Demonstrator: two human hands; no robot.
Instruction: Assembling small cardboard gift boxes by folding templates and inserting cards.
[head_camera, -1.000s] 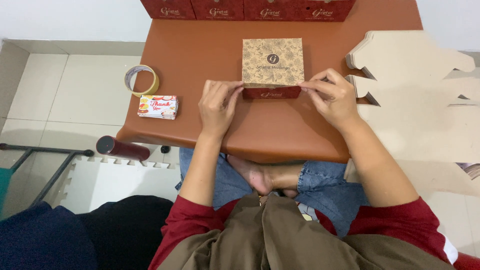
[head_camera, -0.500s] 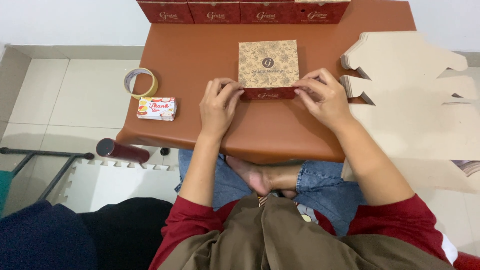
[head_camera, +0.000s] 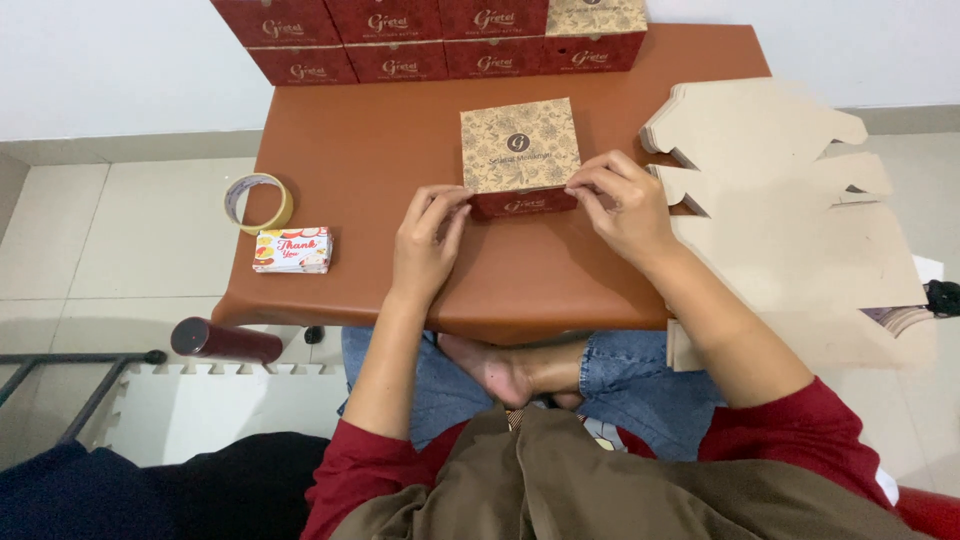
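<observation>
a small box (head_camera: 520, 150) with a tan floral lid and dark red sides sits near the middle of the brown table (head_camera: 350, 150). the left hand (head_camera: 428, 245) presses curled fingertips against the box's near left corner, at seven o'clock of it; the right hand (head_camera: 622, 205) pinches the near right corner, at five o'clock, thumb and fingers closed on the edge. at twelve o'clock, a row of red boxes (head_camera: 400, 35) lines the far edge. a tape roll (head_camera: 258, 203) and a stack of cards (head_camera: 292, 250) lie at nine o'clock, flat cardboard blanks (head_camera: 790, 200) at three o'clock.
</observation>
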